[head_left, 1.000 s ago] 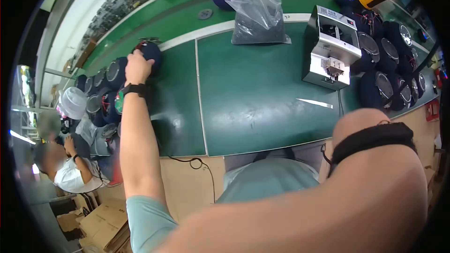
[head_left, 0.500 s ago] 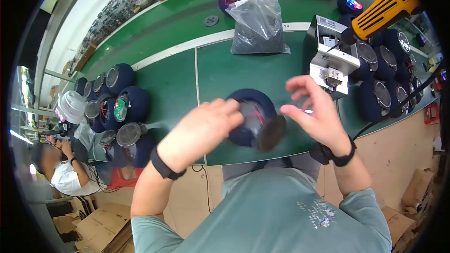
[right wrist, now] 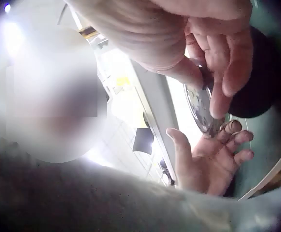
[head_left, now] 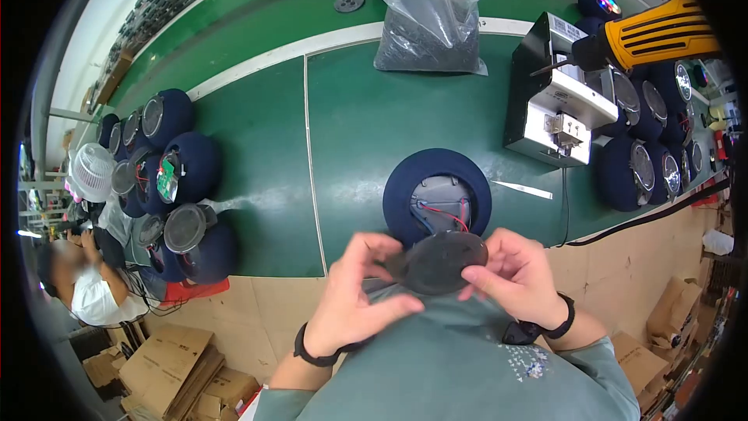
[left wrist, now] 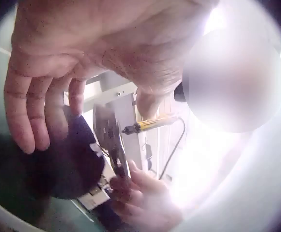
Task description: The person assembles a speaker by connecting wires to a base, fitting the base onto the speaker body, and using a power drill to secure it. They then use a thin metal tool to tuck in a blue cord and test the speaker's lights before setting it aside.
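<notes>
A dark blue round housing [head_left: 396, 187] stands near the table's front edge, its open hollow showing red and blue wires. Just in front of it, a dark round disc [head_left: 436, 263] is pinched at its right edge between the thumb and fingers of my right hand [head_left: 520, 277]. My left hand [head_left: 354, 292] is at the disc's left side, thumb and fingers apart; contact with the disc is unclear. In the left wrist view the left fingers [left wrist: 38, 111] spread beside the housing [left wrist: 77, 164], and the disc [left wrist: 112, 140] appears edge-on. The right wrist view shows the disc [right wrist: 198, 108] under the right fingers.
Several similar housings [head_left: 199, 245] stand at the left and more [head_left: 623, 175] at the right. A metal device [head_left: 538, 117], a yellow-handled tool [head_left: 662, 31], a plastic bag [head_left: 428, 31] and a white strip [head_left: 523, 189] are about. Another person [head_left: 97, 288] sits far left.
The left hand has brought a housing from the left group to the front middle. The right hand has come in and now pinches the disc, which has moved toward the body.
</notes>
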Demonstrator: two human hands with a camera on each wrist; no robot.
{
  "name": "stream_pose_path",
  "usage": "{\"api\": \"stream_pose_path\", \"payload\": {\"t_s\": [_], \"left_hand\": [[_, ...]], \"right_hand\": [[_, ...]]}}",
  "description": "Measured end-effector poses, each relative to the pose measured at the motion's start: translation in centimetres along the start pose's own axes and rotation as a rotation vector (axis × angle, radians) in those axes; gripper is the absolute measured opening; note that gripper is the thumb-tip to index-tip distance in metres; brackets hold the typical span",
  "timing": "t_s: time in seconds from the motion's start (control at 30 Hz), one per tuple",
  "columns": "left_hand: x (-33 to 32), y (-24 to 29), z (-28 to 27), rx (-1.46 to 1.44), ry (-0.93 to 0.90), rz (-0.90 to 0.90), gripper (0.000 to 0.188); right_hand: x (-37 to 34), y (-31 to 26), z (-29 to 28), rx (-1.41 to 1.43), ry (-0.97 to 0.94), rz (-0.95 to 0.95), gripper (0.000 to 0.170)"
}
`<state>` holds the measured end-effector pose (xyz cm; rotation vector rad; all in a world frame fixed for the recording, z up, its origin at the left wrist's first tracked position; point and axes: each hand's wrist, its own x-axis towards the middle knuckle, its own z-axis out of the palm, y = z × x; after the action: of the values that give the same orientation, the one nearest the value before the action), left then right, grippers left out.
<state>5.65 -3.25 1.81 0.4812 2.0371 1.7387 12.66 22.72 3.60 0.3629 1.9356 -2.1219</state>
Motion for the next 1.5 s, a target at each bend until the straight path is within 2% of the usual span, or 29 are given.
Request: {"api": "stream_pose_path", "payload": {"t_s": [0.03,0.07,0.13,0.17,0.2,0.27,0.3,0.33,0.4,0.43,0.47,0.53,0.57,0.6,0.67,0.7,0.73,0.8,0.83,0.93,1.0,1.07,1.2,1.23,1.27,1.33,1.37,1.4,1.5], "left_hand": [[-0.3,0.2,0.4,-0.147,-0.041,-0.058,0.046],[-0.4,0.3,0.7,-0.294,-0.082,-0.116,0.045],[0.6,1.0,0.2,-0.402,-0.024,-0.164,0.047],[1.9,2.3,-1.1,-0.255,-0.113,-0.138,0.053],[3.3,3.6,-2.2,-0.106,-0.202,-0.113,0.058],[6.0,6.2,-3.4,0.008,-0.284,-0.079,0.066],[7.1,6.9,-3.8,0.125,-0.367,-0.039,0.073],[7.9,6.7,-3.5,0.128,-0.372,-0.038,0.073],[9.3,5.9,-2.0,-0.271,-0.019,-0.019,0.075],[9.0,5.9,-1.2,-0.100,0.099,-0.003,0.075],[8.1,5.7,-0.5,-0.040,0.057,-0.005,0.071],[6.8,5.4,0.8,-0.394,-0.096,-0.186,0.067],[6.5,4.4,0.9,-0.378,-0.114,-0.191,0.061],[6.8,4.7,0.7,-0.378,-0.117,-0.192,0.061],[7.8,6.0,-0.6,-0.186,-0.259,-0.221,0.055],[8.8,6.2,-1.7,0.132,-0.371,-0.037,0.053],[9.8,5.8,-1.8,0.131,-0.369,-0.040,0.053],[12.0,4.9,-1.6,0.023,-0.490,0.115,0.059],[12.8,6.2,-1.9,-0.002,-0.506,-0.052,0.066],[14.7,7.9,-2.6,0.137,-0.649,-0.128,0.076],[16.0,7.2,-2.3,0.138,-0.715,-0.121,0.082],[17.0,7.0,-2.0,0.158,-0.776,-0.097,0.083],[16.7,6.5,-2.1,-0.020,-0.650,-0.211,0.078],[16.0,6.7,-2.1,-0.064,-0.554,-0.207,0.062],[15.1,6.4,-2.1,-0.069,-0.550,-0.211,0.062],[13.2,5.2,-1.9,-0.056,-0.237,-0.133,0.039],[11.9,3.5,-1.2,0.019,-0.146,0.072,0.024],[10.8,2.7,-0.8,0.148,-0.126,0.228,0.024],[8.9,2.1,0.6,0.320,-0.072,0.436,0.026]], "right_hand": [[0.0,-0.4,0.5,0.350,-0.011,0.129,0.023],[0.2,-0.1,0.3,0.349,-0.010,0.133,0.023],[0.9,0.7,-1.0,-0.155,-0.239,0.016,0.018],[1.1,-0.3,-2.3,-0.410,-0.259,-0.129,0.020],[1.7,-2.0,-2.2,-0.411,-0.261,-0.129,0.020],[3.0,-5.0,-1.1,-0.383,-0.037,-0.337,0.021],[3.9,-5.0,-0.9,-0.381,-0.035,-0.338,0.021],[4.8,-4.8,-0.9,-0.192,-0.048,-0.216,0.021],[5.4,-5.1,-1.0,0.094,-0.014,-0.007,0.033],[5.3,-4.8,-1.0,0.210,-0.019,-0.014,0.039],[5.1,-4.3,-0.8,0.326,-0.023,-0.022,0.045],[3.7,-3.7,-0.2,0.416,-0.077,0.084,0.047],[2.8,-4.0,-0.7,0.325,-0.147,0.200,0.061],[2.3,-3.6,-1.6,0.327,-0.144,0.200,0.061],[1.6,-3.0,-3.0,-0.190,-0.036,-0.266,0.080],[1.7,-3.8,-3.1,-0.307,0.025,-0.377,0.089],[1.7,-4.9,-3.1,-0.307,0.023,-0.374,0.089],[1.9,-6.6,-2.5,-0.626,-0.177,-0.343,0.084],[1.5,-6.1,-1.9,-0.806,-0.112,-0.465,0.082],[0.8,-4.9,-1.4,-0.907,-0.150,-0.348,0.084],[1.2,-5.1,-0.3,-0.917,-0.119,-0.401,0.087],[2.1,-4.6,0.2,-0.903,-0.050,-0.606,0.087],[3.1,-3.9,0.1,-0.929,0.020,-0.695,0.092],[3.0,-4.0,-0.4,-0.810,0.036,-0.628,0.096],[3.0,-4.1,-1.1,-0.690,0.049,-0.559,0.101],[3.3,-2.9,-3.2,-0.340,0.048,-0.340,0.114],[3.4,-2.6,-3.9,-0.201,0.034,-0.274,0.114],[3.5,-2.2,-4.4,-0.062,0.020,-0.206,0.114],[3.7,-1.0,-4.8,0.043,-0.007,-0.209,0.115]]}}
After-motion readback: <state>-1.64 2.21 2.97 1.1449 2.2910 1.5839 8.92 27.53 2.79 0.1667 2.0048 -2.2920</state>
